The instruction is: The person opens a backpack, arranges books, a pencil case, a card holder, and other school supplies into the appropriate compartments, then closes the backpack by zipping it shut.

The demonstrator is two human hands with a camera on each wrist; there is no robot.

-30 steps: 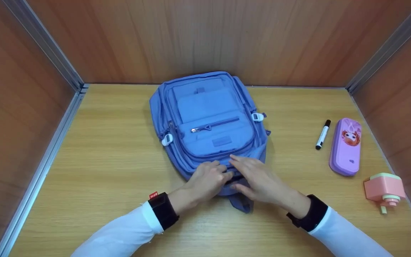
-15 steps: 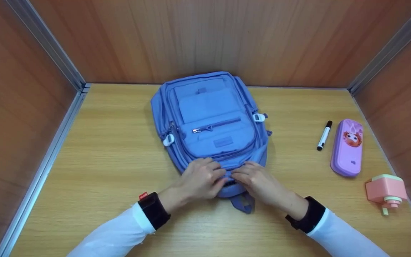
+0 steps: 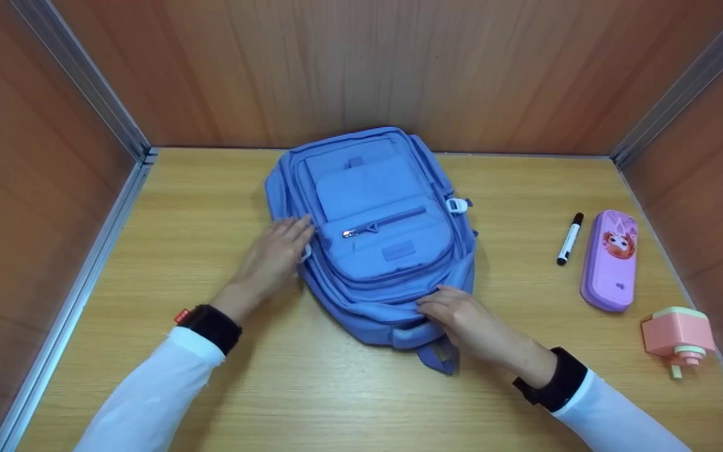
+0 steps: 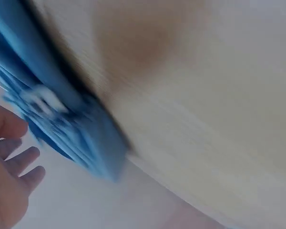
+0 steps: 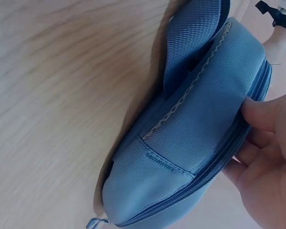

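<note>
Backpack (image 3: pixel 374 188) near back wall (image 3: pixel 361 69) | left hand (image 3: pixel 273 257) loose alongside | right hand (image 3: pixel 462 319) pinching zippered edge (image 5: pixel 213 167)

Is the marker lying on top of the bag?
No, the marker lies on the table, between the bag and the purple case.

A marker (image 3: pixel 570 239) and pink device (image 3: pixel 678 334) lie near a purple case (image 3: pixel 610 273).
</note>
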